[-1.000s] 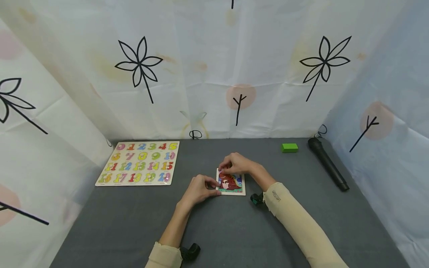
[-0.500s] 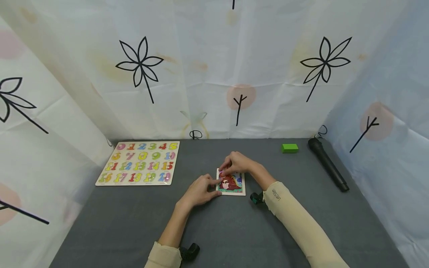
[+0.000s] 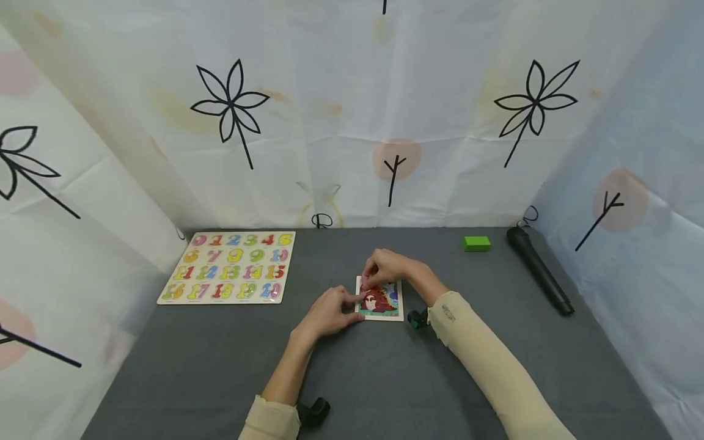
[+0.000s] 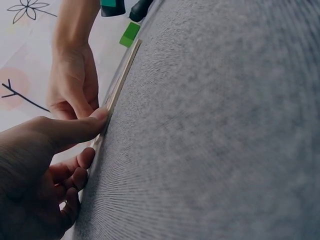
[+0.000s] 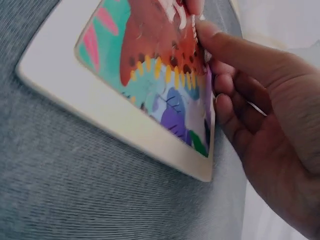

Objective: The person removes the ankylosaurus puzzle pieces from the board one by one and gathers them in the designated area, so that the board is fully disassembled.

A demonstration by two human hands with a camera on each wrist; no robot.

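Note:
A small jigsaw puzzle (image 3: 381, 305) in a pale wooden frame lies flat on the table, showing a reddish-brown spotted animal with yellow spikes. My left hand (image 3: 328, 313) grips its left side, the thumb on the near-left edge and the index finger over the picture. Over the far-left corner, my right hand (image 3: 388, 269) pinches a puzzle piece between thumb and index finger. The right wrist view shows that hand (image 5: 292, 117) at the picture's edge; its fingers hide most of the piece. In the left wrist view the frame's thin edge (image 4: 122, 80) runs past my thumb.
A number board (image 3: 228, 269) with colourful numerals lies at the back left. A green block (image 3: 476, 244) and a black microphone (image 3: 539, 269) are at the back right. Patterned cloth walls (image 3: 440, 110) enclose the grey table (image 3: 220, 366) behind and at both sides.
My left index finger has straightened onto the picture. My right fingers have shifted slightly to the right at the far-left corner. The puzzle frame has stayed in place.

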